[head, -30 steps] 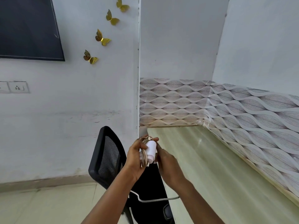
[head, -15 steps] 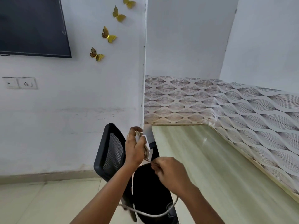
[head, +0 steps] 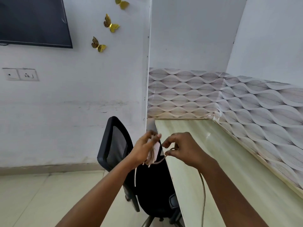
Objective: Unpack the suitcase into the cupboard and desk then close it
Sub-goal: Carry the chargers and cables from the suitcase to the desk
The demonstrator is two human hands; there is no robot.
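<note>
Left hand (head: 144, 149) grips a white charger (head: 155, 150) with coiled cable (head: 203, 190) at the near corner of the surface (head: 221, 169); right hand (head: 183, 148) pinches the cable's loose run; charger not yet set down; suitcase and cupboard unseen, so remaining unpacking cannot be judged.

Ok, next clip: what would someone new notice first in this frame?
Probably the two hands at the centre: the left hand grips a white charger with its cable wound round it, while the right hand pinches a loose loop of cable. Behind them a black chair stands at the end of a pale desk. Gold butterflies dot the wall, upper left.
</note>
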